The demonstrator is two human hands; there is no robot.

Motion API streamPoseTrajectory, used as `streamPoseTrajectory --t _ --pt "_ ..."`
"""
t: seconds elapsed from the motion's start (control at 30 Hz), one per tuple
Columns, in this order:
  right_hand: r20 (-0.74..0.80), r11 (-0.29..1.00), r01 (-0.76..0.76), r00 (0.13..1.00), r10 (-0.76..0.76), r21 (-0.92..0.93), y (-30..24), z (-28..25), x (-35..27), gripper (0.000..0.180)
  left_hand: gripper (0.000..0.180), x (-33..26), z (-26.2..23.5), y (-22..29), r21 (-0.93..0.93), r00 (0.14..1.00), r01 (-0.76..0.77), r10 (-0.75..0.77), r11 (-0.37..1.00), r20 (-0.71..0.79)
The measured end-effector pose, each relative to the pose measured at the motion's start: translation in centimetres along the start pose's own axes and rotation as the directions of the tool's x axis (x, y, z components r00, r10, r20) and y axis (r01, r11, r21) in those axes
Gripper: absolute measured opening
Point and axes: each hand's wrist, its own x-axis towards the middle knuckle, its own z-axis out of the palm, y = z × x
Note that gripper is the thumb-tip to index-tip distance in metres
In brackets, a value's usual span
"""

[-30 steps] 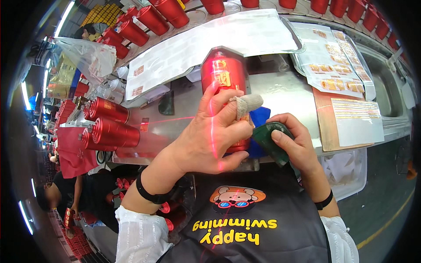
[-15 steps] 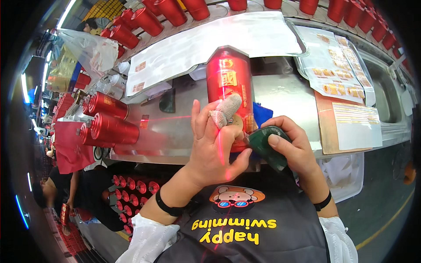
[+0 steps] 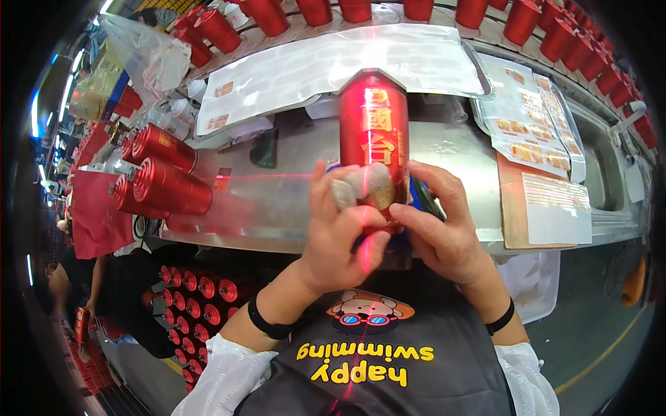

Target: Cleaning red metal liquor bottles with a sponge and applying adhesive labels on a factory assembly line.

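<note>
A tall red bottle (image 3: 373, 132) with gold characters stands upright over the steel bench (image 3: 277, 201), held at its lower part by both my hands. My left hand (image 3: 340, 232) wraps the bottle's left side; its fingertips wear pale wrappings and press on the bottle's front. My right hand (image 3: 444, 232) grips the right side. A dark green object (image 3: 424, 199) shows between the right fingers and the bottle, mostly hidden. Red laser lines cross the hands and the bottle.
Two red bottles (image 3: 166, 173) lie on their sides at the bench's left. Rows of red bottles (image 3: 319, 10) line the far edge behind plastic-covered sheets (image 3: 333, 66). Papers (image 3: 548, 187) lie to the right. A crate of red bottles (image 3: 198, 291) sits below left.
The bottle has been raised and turned so its gold characters face me. My right hand moved from the green object onto the bottle's right side; my left hand slid lower.
</note>
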Motion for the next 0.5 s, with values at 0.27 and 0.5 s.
streamPoseTrajectory --t 0.27,0.5 --pt "0.001 0.998 0.024 1.000 -0.024 -0.066 0.5 0.7 -0.2 0.028 0.036 -2.2 1.3 -1.7 -0.418 0.913 0.351 -0.405 0.838 -0.046" --pt "0.007 0.997 0.029 1.000 -0.029 -0.068 0.5 0.7 -0.2 0.028 0.047 -2.0 1.2 -2.0 -0.537 0.920 0.340 -0.391 0.773 0.020"
